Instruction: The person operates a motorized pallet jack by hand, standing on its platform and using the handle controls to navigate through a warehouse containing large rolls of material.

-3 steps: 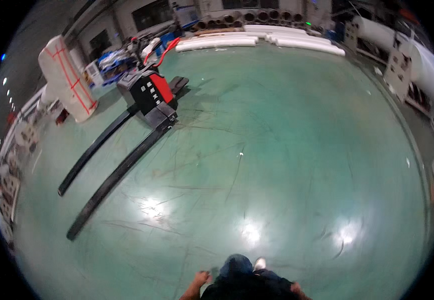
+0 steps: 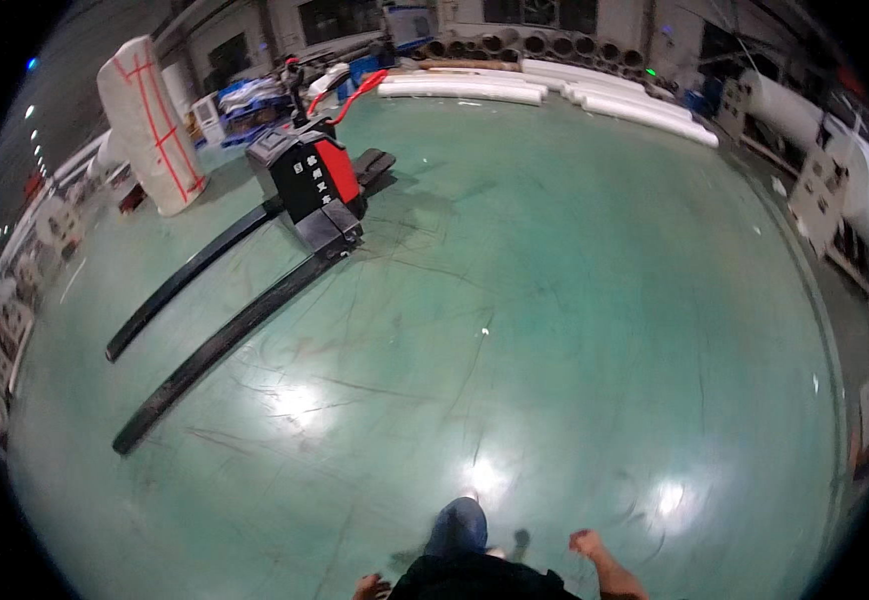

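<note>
My left hand (image 2: 373, 587) hangs low at the bottom edge, left of my dark clothing; it is small and blurred, so its fingers do not show clearly. My right hand (image 2: 586, 543) is held out in front on the right, fingers loosely curled, with nothing seen in it. Neither hand touches anything. Between them a bent knee in blue trousers (image 2: 458, 525) juts forward over the green floor (image 2: 575, 330). Ahead on the left stands a black and red pallet truck (image 2: 310, 180), its two long black forks pointing toward the lower left.
Behind the truck a tall wrapped cream bundle with red straps (image 2: 155, 125) stands upright. Long white rolls (image 2: 465, 90) lie along the back, near stacked brown tubes (image 2: 500, 42). Machines with large white rolls (image 2: 815, 175) line the right side, and more machinery (image 2: 10, 330) lines the left.
My right hand has swung forward and my left hand has dropped back toward the lower edge. A knee has come forward. The view has shifted slightly, and the truck sits a little higher.
</note>
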`<state>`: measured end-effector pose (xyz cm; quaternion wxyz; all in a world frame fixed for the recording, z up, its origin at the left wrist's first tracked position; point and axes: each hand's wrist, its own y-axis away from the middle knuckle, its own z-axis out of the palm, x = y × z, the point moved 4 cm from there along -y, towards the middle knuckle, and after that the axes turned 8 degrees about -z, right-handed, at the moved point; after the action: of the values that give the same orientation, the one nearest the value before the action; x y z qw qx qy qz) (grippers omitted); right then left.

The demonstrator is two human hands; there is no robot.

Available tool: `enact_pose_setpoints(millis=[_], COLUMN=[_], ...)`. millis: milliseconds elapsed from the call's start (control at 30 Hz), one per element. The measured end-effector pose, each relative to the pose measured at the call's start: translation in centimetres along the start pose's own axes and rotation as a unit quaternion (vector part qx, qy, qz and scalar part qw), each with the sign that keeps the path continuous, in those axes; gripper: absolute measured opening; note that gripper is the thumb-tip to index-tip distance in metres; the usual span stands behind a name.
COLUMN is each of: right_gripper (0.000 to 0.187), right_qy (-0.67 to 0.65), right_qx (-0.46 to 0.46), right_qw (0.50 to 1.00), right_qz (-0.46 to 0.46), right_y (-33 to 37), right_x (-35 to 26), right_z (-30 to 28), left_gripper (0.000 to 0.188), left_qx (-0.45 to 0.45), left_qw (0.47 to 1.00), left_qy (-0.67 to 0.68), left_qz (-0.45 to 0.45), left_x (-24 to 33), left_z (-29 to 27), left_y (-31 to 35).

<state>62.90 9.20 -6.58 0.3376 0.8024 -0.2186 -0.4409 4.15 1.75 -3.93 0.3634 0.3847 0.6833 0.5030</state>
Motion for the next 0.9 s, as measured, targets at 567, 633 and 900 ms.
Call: enact_pose_setpoints(millis=[567,633,900], right_gripper=[0.029,0.03,0.036], right_qy=[0.11,0.107,0.4], right_qx=[-0.18,-0.162,-0.07], right_qw=[0.977,0.98,0.883], right_qz=[0.03,0.039,-0.236], right_y=[-37.5,-43.4,-72.9], right_x=[-31.2,-35.7,-55.2], right_z=[-30.1,-34.4,-54.3], left_gripper=[0.032,0.034,0.028], left_qx=[-0.166,-0.195,-0.098], left_qw=[0.834,0.827,0.988], left_qy=[-0.083,-0.048,0.002], left_qz=[0.52,0.525,0.12], left_x=[70.9,78.6,79.3], left_z=[56.4,61.9,65.7], left_y=[33.8,38.5,31.1])
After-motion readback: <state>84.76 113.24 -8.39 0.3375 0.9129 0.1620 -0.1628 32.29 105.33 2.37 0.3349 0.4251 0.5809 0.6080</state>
